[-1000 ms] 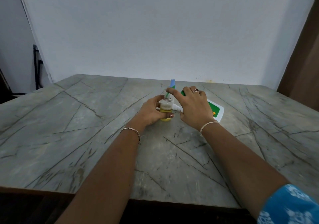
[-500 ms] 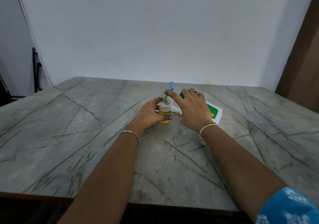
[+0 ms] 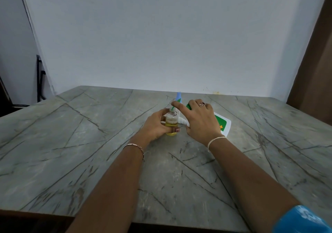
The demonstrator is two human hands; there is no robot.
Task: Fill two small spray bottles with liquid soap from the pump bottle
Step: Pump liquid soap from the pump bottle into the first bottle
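Note:
A small clear spray bottle (image 3: 171,123) stands upright on the stone table (image 3: 75,143), uncapped and partly filled with yellow liquid. My left hand (image 3: 156,125) is wrapped around it from the left. The white pump bottle (image 3: 223,125) with a green label is tipped toward it. My right hand (image 3: 198,120) covers the pump bottle's green top, with the index finger stretched over the green nozzle (image 3: 172,108), which points into the small bottle's mouth. Just behind the fingers, a light blue cap (image 3: 179,97) rises; what it sits on is hidden.
A white piece (image 3: 182,120) lies between the small bottle and my right palm. The table's far edge meets a pale wall (image 3: 161,44). A dark frame (image 3: 40,78) stands at the left, a brown panel (image 3: 316,71) at the right. The near table edge runs below my forearms.
Both hands keep the same hold on the small bottle and the pump bottle. The view has tilted upward, so a wall switch now shows at the top.

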